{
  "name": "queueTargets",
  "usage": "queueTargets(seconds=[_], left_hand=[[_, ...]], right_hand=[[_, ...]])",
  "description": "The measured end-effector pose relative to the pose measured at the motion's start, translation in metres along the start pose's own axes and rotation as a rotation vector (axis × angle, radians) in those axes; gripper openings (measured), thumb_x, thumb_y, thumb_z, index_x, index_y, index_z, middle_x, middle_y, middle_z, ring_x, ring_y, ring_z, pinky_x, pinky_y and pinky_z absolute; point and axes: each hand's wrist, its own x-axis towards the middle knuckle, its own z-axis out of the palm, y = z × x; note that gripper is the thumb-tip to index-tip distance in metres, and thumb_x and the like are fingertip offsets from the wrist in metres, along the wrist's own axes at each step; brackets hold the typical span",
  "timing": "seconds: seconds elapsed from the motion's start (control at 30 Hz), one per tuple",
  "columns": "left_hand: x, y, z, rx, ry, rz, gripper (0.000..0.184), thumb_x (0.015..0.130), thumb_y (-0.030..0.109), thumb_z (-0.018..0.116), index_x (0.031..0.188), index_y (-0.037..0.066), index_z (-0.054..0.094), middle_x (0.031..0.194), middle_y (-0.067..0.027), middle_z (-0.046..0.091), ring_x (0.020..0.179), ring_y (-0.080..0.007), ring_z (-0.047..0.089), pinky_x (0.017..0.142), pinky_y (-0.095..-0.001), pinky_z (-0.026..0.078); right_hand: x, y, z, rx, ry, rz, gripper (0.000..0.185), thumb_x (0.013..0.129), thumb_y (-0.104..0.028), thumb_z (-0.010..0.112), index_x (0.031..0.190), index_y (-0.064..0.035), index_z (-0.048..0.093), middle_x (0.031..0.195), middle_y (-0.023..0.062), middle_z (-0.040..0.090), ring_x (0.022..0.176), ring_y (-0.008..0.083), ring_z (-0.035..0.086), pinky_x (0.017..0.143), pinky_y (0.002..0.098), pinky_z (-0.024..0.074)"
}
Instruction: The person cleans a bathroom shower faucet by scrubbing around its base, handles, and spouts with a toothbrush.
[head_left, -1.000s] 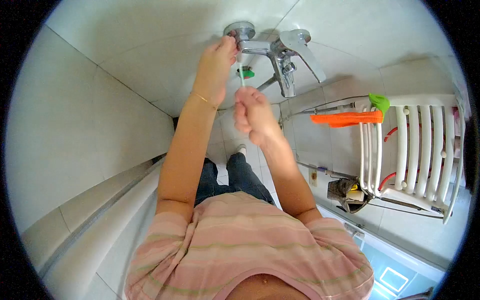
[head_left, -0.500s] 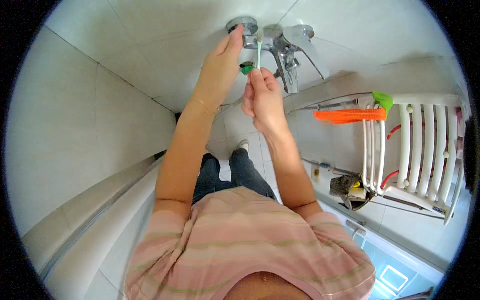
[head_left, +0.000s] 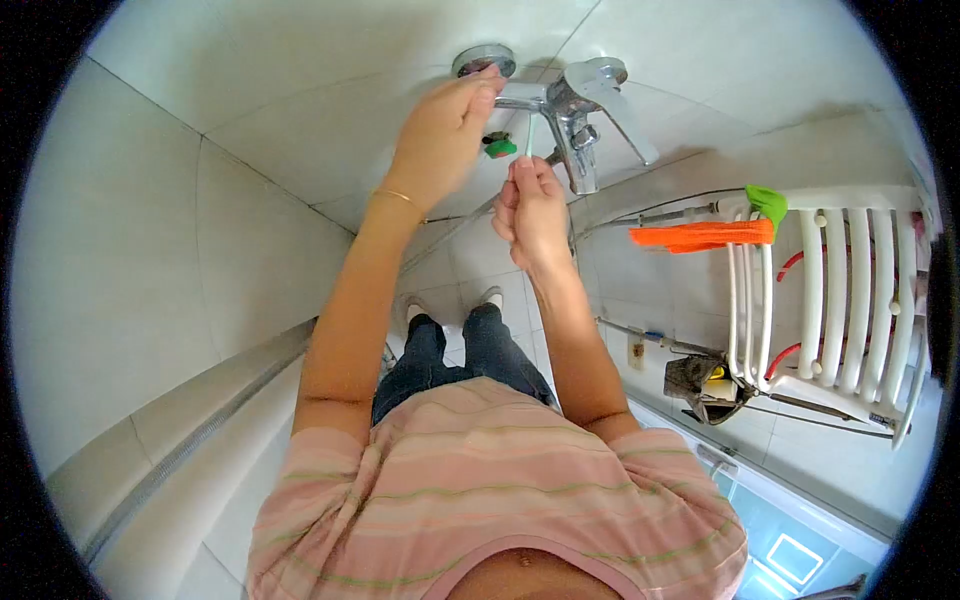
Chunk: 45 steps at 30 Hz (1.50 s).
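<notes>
A chrome faucet (head_left: 571, 110) is fixed to the tiled wall at the top of the view. My left hand (head_left: 445, 128) is closed around its left end, just below the round wall flange (head_left: 484, 62); some fingers are hidden behind the hand. In my right hand (head_left: 532, 215) a thin pale toothbrush (head_left: 530, 136) is pinched by the handle, pointing up. Its bristle end is out of sight at the faucet's underside. A small green object (head_left: 500, 147) lies against the wall between my hands.
On the right wall hangs a white radiator (head_left: 858, 300), with an orange cloth (head_left: 702, 236) and a green cloth (head_left: 767, 204) over it. A dark bag-like thing (head_left: 706, 388) hangs below its left part. A grey hose (head_left: 180, 460) runs along the left side.
The toothbrush has moved down, from in front of the faucet to its underside, with my right hand lower. My left hand's fingers, stretched upward before, are now bent around the faucet's left end.
</notes>
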Motion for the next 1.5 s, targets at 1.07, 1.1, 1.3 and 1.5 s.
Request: queueTargets(seconds=[1.07, 1.1, 1.3, 1.5], left_hand=[[0.003, -0.009, -0.003, 0.213, -0.071, 0.208, 0.037, 0.094, 0.026, 0.036, 0.114, 0.003, 0.057, 0.13, -0.0113, 0.047, 0.118, -0.027, 0.044, 0.1, -0.034, 0.032], [0.004, -0.009, -0.003, 0.248, -0.074, 0.215, 0.037, 0.094, 0.026, 0.036, 0.114, 0.003, 0.057, 0.13, -0.0113, 0.047, 0.118, -0.0271, 0.044, 0.1, -0.0343, 0.032], [0.003, -0.015, -0.007, 0.246, -0.106, 0.234, 0.036, 0.094, 0.024, 0.036, 0.115, 0.003, 0.056, 0.13, -0.012, 0.047, 0.118, -0.0276, 0.044, 0.1, -0.0349, 0.032], [0.0, -0.011, -0.003, 0.249, -0.072, 0.24, 0.035, 0.093, 0.023, 0.037, 0.115, 0.003, 0.056, 0.129, -0.0123, 0.048, 0.118, -0.0281, 0.044, 0.101, -0.0352, 0.031]], right_hand=[[0.01, 0.005, 0.012, -0.074, -0.074, -0.031, 0.024, 0.095, -0.024, 0.041, 0.076, -0.0095, 0.042, 0.054, -0.0021, 0.039, 0.035, 0.0073, 0.029, 0.032, 0.024, 0.02], [0.009, 0.003, 0.011, -0.038, -0.081, 0.003, 0.023, 0.095, -0.024, 0.041, 0.076, -0.0096, 0.042, 0.054, -0.0019, 0.039, 0.035, 0.0075, 0.028, 0.031, 0.0241, 0.019], [0.009, 0.016, 0.02, -0.042, -0.048, -0.039, 0.021, 0.095, -0.024, 0.042, 0.079, -0.01, 0.043, 0.055, -0.0013, 0.039, 0.035, 0.0075, 0.026, 0.031, 0.0235, 0.0167], [0.0, 0.002, 0.005, 0.104, -0.074, 0.065, 0.021, 0.094, -0.024, 0.042, 0.079, -0.0092, 0.042, 0.054, -0.0009, 0.038, 0.034, 0.0076, 0.027, 0.03, 0.0239, 0.0179]])
